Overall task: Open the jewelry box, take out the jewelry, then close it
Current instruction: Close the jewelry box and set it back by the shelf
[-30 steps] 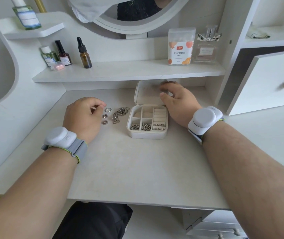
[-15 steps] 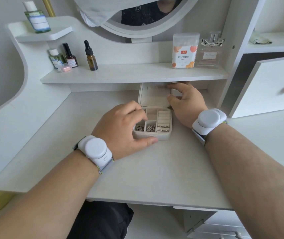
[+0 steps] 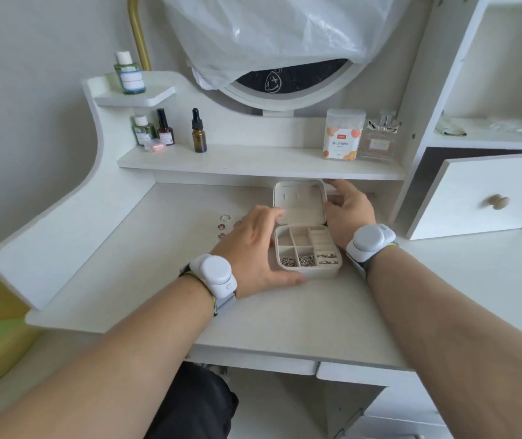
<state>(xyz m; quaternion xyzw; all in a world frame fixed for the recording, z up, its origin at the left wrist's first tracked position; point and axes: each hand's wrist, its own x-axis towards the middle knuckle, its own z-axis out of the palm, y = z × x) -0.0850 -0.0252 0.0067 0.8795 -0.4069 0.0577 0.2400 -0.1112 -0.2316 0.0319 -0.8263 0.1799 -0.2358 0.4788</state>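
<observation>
A small beige jewelry box [image 3: 313,274] stands open on the white desk, its lid [image 3: 299,202] tilted up at the back. The front compartments hold silver chains [image 3: 297,260] and rings [image 3: 328,258]; the rear ones look empty. My left hand [image 3: 250,251] wraps the box's left side, thumb along the front edge, fingers at the lid hinge. My right hand [image 3: 347,213] rests against the lid's right edge, fingers spread. Several silver rings [image 3: 223,226] lie on the desk left of my left hand, which partly hides more jewelry.
A shelf [image 3: 253,161] hangs just above the lid, carrying small bottles [image 3: 199,131], a cotton-swab box [image 3: 343,134] and perfume [image 3: 380,137]. A round mirror under plastic is above. A cabinet with a knobbed door [image 3: 487,198] stands right.
My left hand moved from the rings on the desk over to the box's left side. My right hand stayed at the lid. The camera view tilted upward.
</observation>
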